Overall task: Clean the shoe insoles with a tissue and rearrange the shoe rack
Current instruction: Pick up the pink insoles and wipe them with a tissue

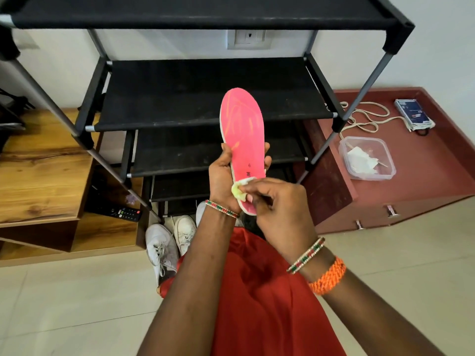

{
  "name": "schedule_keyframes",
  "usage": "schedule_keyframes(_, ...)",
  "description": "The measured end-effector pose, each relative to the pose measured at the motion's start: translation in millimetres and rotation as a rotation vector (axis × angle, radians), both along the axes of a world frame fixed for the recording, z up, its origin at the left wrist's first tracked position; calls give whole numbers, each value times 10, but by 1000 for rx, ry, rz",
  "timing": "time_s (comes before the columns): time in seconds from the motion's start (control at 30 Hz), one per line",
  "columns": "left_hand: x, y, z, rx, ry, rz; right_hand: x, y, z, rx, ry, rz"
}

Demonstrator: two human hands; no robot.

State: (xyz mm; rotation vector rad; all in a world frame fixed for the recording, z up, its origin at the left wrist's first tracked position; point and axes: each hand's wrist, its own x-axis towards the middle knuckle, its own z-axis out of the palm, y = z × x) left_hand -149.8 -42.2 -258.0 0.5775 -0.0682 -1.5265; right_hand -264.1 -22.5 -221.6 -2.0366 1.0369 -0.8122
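A pink shoe insole (243, 124) is held upright in front of the black shoe rack (205, 98), toe end up. My left hand (223, 176) grips it around its lower half, fingers curled behind. My right hand (277, 204) pinches a small crumpled tissue (240, 188), yellowish-white, against the heel end of the insole. The rack's fabric shelves in view hold nothing.
White sneakers (164, 247) stand on the tiled floor below the rack. A clear plastic box (367, 158) with tissues, a cord and a small packet (413, 114) lie on the red cabinet at right. A wooden unit (41, 170) with a remote control (126, 213) stands at left.
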Motion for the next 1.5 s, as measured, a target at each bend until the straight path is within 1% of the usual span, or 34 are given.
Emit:
schedule_keyframes(0.1, -42, -6, 12, -8, -8, 23, 82, -166, -8, -118, 33, -25)
schedule_keyframes(0.13, -42, -4, 14, -3, -11, 38, 101, -192, -14, -120, 40, -23)
schedule_keyframes(0.3, 51, 11, -10, 19, -42, 84, -40, -2, -26, 34, 3, 41)
schedule_keyframes(0.43, -29, -31, 9, 25, -67, 92, -33, -108, -18, 64, -34, 0)
schedule_keyframes(0.57, -59, -35, 37, 33, -80, 103, 88, -212, -19, 28, -53, 4)
schedule_keyframes(0.63, 17, -19, 34, 36, -107, 102, 61, -156, -35, 50, -28, 33)
schedule_keyframes(0.73, 102, -25, 18, 40, -180, 99, -105, -170, 24, 201, 65, 121)
schedule_keyframes(0.77, 107, -32, 23, 37, -198, 98, -163, -210, 74, 285, 40, 153)
schedule_keyframes(0.8, 102, -40, 25, 32, -202, 93, -217, -257, 118, 396, -51, 151)
schedule_keyframes(0.87, 80, -51, 27, 27, -175, 79, -289, -351, 197, 682, -332, 76)
schedule_keyframes(0.9, 70, -52, 26, 27, -161, 70, -300, -381, 219, 789, -443, 42)
schedule_keyframes(0.97, 59, -56, 31, 27, -146, 55, -264, -404, 203, 850, -540, 8)
schedule_keyframes(1.03, 60, -66, 41, 23, -125, 53, -191, -374, 143, 793, -540, -9)
schedule_keyframes(1.07, 59, -73, 44, 15, -123, 57, -159, -351, 110, 729, -509, -14)
schedule_keyframes(1.17, 45, -76, 43, 22, -171, 79, -122, -293, 18, 492, -320, -10)
schedule_keyframes(1.23, 57, -80, 29, 28, -188, 93, -129, -243, -13, 401, -216, 31)
schedule_keyframes(1.33, 83, -93, 2, 25, -157, 118, -171, -142, -44, 185, -61, 44)
schedule_keyframes(1.4, 85, -93, -9, 25, -109, 148, -211, -59, -48, 96, 16, 46)
schedule_keyframes(1.5, 52, -85, -8, 28, -92, 153, -216, 2, -38, 9, 80, 33)
